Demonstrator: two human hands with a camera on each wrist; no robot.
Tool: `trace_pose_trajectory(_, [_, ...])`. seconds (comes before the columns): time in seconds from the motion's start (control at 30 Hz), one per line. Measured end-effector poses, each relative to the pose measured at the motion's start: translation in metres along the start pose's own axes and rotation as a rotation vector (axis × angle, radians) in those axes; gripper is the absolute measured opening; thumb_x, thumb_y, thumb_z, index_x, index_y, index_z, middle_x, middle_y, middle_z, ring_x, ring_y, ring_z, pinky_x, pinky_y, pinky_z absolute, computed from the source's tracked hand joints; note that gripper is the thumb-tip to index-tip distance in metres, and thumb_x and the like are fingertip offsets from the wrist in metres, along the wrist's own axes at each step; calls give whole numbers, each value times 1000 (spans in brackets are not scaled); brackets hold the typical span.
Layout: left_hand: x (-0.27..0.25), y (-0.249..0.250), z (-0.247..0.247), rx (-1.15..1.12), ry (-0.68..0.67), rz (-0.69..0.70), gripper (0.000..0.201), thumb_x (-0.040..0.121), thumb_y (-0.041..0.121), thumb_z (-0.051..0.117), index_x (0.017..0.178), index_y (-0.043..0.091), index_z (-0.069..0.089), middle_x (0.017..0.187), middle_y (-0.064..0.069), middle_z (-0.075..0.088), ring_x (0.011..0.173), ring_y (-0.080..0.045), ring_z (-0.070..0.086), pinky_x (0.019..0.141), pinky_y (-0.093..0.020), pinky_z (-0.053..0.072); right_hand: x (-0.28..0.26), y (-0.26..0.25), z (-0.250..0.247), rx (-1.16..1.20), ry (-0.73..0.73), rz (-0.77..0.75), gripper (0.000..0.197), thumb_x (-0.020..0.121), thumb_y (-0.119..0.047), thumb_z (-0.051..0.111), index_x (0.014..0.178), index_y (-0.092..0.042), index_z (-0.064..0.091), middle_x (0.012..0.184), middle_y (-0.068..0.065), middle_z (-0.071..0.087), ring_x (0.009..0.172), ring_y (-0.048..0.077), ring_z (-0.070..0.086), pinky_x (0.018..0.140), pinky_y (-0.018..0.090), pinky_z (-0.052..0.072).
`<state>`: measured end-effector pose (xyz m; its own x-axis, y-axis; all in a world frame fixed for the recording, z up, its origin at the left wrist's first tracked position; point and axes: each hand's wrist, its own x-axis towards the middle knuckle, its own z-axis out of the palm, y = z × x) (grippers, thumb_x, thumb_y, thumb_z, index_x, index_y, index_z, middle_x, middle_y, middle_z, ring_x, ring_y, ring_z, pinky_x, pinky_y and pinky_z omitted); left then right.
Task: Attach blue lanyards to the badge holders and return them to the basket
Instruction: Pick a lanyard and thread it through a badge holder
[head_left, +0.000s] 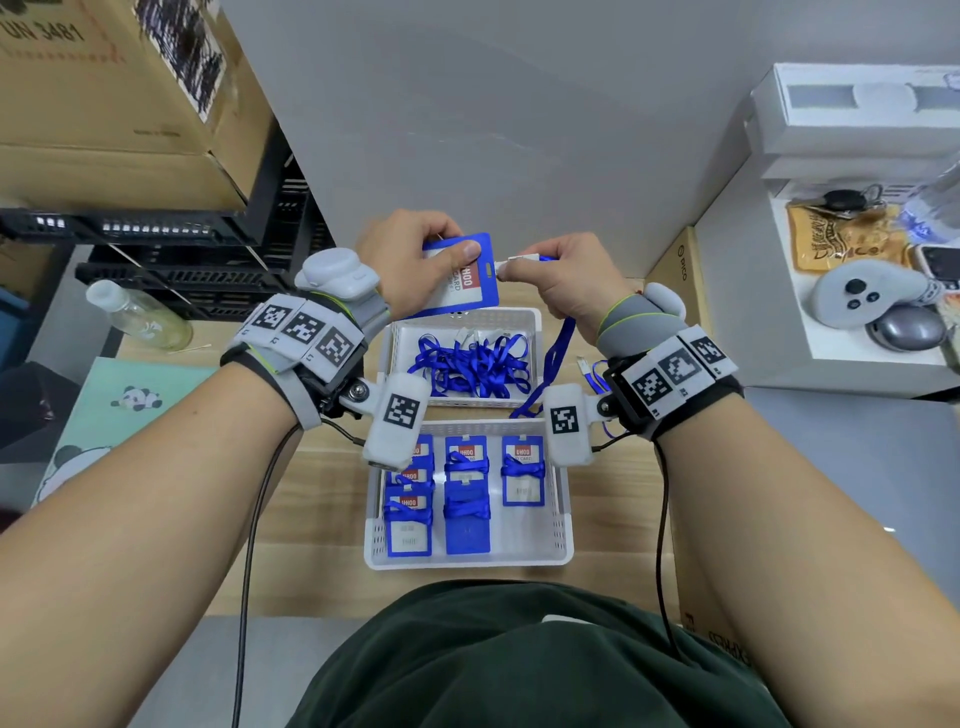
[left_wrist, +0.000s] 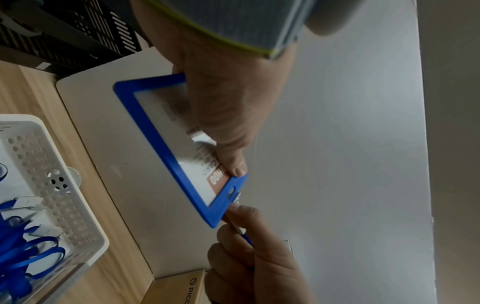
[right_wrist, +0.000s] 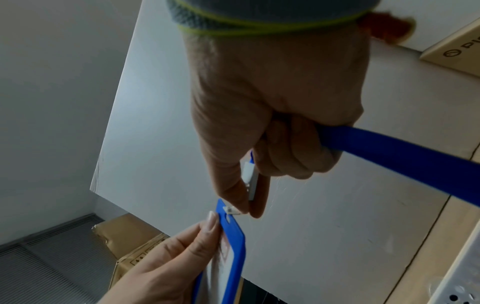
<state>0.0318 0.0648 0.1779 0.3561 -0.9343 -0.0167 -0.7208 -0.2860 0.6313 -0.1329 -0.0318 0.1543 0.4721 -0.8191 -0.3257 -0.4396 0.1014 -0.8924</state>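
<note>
My left hand (head_left: 415, 260) grips a blue badge holder (head_left: 465, 283) above the far basket, thumb pressed on its face near the slotted end (left_wrist: 232, 190). My right hand (head_left: 550, 280) pinches the white clip (head_left: 519, 260) of a blue lanyard (head_left: 558, 353) and holds its tip at the holder's slot (right_wrist: 230, 211). The strap trails from my right fist (right_wrist: 389, 152) down toward the table. The far white basket (head_left: 535, 325) holds several loose blue lanyards (head_left: 472, 364). The near white basket (head_left: 563, 519) holds several badge holders (head_left: 522, 470) wrapped with lanyards.
A clear bottle (head_left: 137, 317) lies at the left on the wooden table (head_left: 291, 519), next to a panda-print book (head_left: 114, 410). Black crates (head_left: 208, 270) and cardboard boxes (head_left: 104, 104) stand at the back left. A white shelf (head_left: 779, 332) with a controller (head_left: 862, 296) is on the right.
</note>
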Motion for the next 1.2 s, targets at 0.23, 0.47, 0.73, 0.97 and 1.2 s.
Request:
trace_pose_trajectory(0.23, [-2,2,0,-17,-15,7,21,91,45,59,87,26,67,80,9,67,75,-12,61,69,-27,46,1,2,-1,7,-10,16,22,69,-28,80,75,-8,74,45,-5,31,42,13,25,47,26,24])
trace_pose_trajectory(0.47, [-1,2,0,-8,-9,2,22,91,46,58,86,26,66,75,12,64,70,-8,58,63,-20,41,0,3,1,28,-57,12,23,71,-28,79,77,-7,74,44,-6,33,45,15,25,46,27,24])
trace_pose_trajectory(0.73, [-1,-2,2,-11,-12,-12,22,91,44,60,87,24,68,79,8,67,74,-12,60,64,-25,42,-8,-3,-6,119,-223,-22,11,85,-20,72,78,-12,72,47,-5,29,44,13,21,42,22,21])
trace_pose_trajectory(0.97, [1,-1,2,71,18,2,22,91,43,60,91,24,69,79,8,63,76,-15,56,67,-24,35,-12,-8,-1,-35,-250,-77,29,78,-48,76,77,-19,71,57,-7,36,50,11,32,49,24,28])
trace_pose_trajectory(1.2, [-1,0,1,106,18,1,22,91,45,60,90,25,68,79,8,64,76,-13,56,66,-23,33,-5,-9,2,-186,-184,-127,19,86,-30,69,77,-13,72,62,-7,60,45,3,41,53,21,34])
